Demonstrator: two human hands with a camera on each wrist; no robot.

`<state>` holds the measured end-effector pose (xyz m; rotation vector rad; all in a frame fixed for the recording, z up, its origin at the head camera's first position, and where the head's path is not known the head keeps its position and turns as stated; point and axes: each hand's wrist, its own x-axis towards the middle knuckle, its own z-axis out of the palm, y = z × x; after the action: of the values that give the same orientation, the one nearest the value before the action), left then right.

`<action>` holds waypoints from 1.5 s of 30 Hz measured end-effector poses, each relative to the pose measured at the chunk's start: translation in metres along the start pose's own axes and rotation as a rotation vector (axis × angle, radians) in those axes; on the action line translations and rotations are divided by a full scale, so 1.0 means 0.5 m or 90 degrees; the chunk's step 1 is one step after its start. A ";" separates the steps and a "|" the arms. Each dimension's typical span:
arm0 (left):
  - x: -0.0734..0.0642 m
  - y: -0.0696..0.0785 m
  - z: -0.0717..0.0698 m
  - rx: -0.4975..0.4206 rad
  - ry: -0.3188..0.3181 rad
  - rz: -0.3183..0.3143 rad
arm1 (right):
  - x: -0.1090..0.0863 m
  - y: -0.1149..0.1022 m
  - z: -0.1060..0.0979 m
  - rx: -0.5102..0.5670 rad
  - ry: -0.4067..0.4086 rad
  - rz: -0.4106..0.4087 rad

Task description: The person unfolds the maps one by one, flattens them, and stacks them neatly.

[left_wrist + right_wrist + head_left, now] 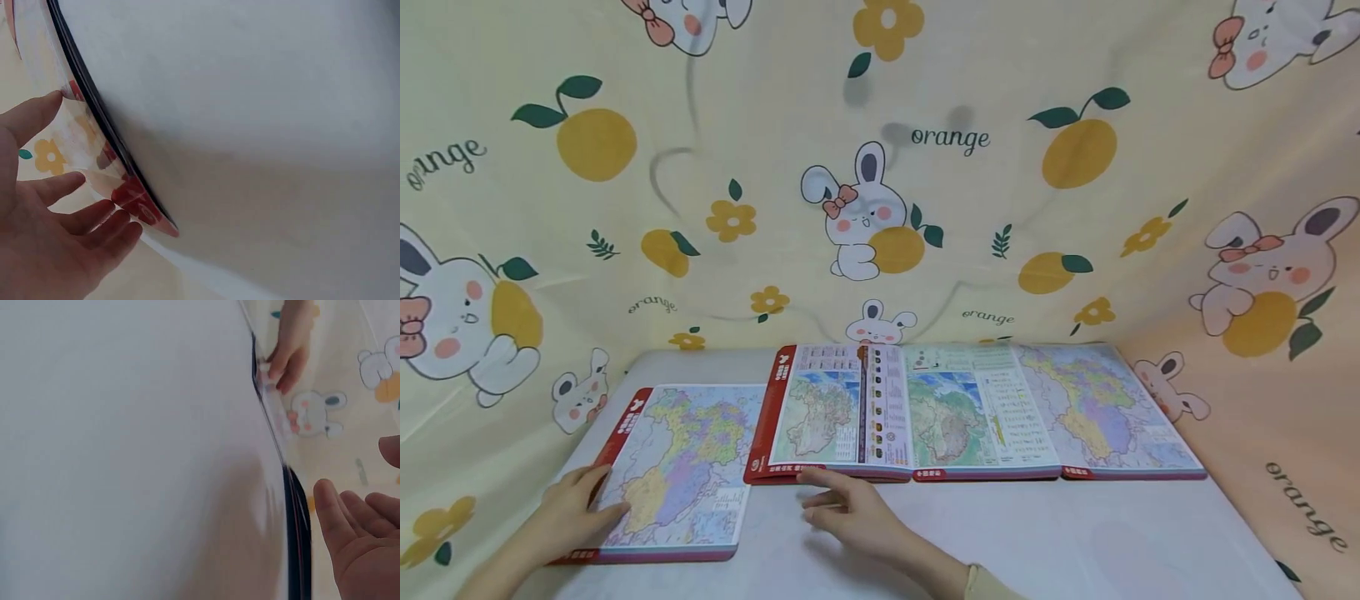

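Note:
Several glossy map sheets with thick, layered edges lie on a white table. The leftmost, a coloured map (pixel 700 450) with a red left border, lies lower than the others. My left hand (pixel 572 510) rests at its left edge, thumb on the face and fingers along the red border. In the left wrist view, the fingers (pixel 47 187) are loosely extended by the map's red corner (pixel 134 200). My right hand (pixel 861 512) is at the front edge of a relief map (pixel 820 408), index finger near its red strip. The fingers look relaxed, and whether they touch it I cannot tell.
Right of the relief map, a second relief map (pixel 947 417) and a coloured map (pixel 1097 408) continue the row, overlapping or butted together. A cream cloth (pixel 985 200) printed with rabbits and oranges hangs behind the white table (pixel 1037 542) and along its sides.

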<state>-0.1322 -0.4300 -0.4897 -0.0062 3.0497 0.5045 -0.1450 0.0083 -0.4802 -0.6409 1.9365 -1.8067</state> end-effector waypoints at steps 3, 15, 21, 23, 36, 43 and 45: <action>-0.002 -0.003 -0.002 0.009 -0.038 -0.030 | 0.019 0.004 0.027 0.013 -0.004 0.009; -0.002 -0.005 0.001 -0.007 -0.069 -0.080 | 0.059 0.030 0.103 0.098 0.012 0.108; -0.003 -0.001 0.002 -0.038 -0.053 -0.099 | 0.070 0.037 0.126 0.140 0.026 0.115; -0.002 -0.001 0.001 -0.056 -0.050 -0.107 | 0.073 0.037 0.131 0.159 0.023 0.118; -0.006 -0.017 -0.015 -0.233 -0.061 -0.208 | 0.080 0.037 0.151 0.253 0.050 0.129; -0.014 -0.011 -0.039 -0.278 -0.048 -0.246 | 0.073 0.036 0.152 0.329 0.080 0.163; -0.018 -0.009 -0.050 -0.291 -0.039 -0.257 | 0.071 0.035 0.150 0.353 0.088 0.178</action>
<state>-0.1242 -0.4425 -0.4673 -0.5930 2.6893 1.1109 -0.1306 -0.0723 -0.5027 -0.0590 1.4034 -2.1039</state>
